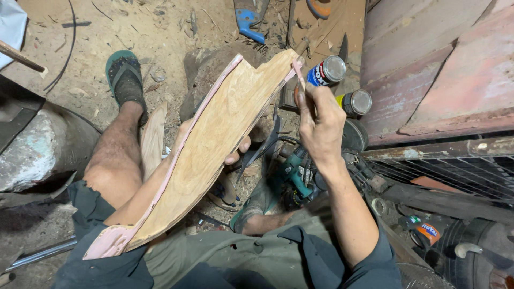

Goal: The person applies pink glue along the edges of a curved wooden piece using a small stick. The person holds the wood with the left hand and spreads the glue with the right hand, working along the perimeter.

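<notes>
Across the lap, left hand (235,152) props the board (214,150) from beneath while right hand (318,126) pinches pink filler (297,69) at its top corner; left edge coated, face bare.

The left hand (235,152) is raised, mostly hidden, only its fingertips curling into view. The right hand (320,126) lifts higher, forearm upright, its fingers pinched together at the top.

Right side blocked by two cans (342,85) and a power tool (292,174); open dirt floor (160,32) is left beyond the wooden board (214,144)
</notes>
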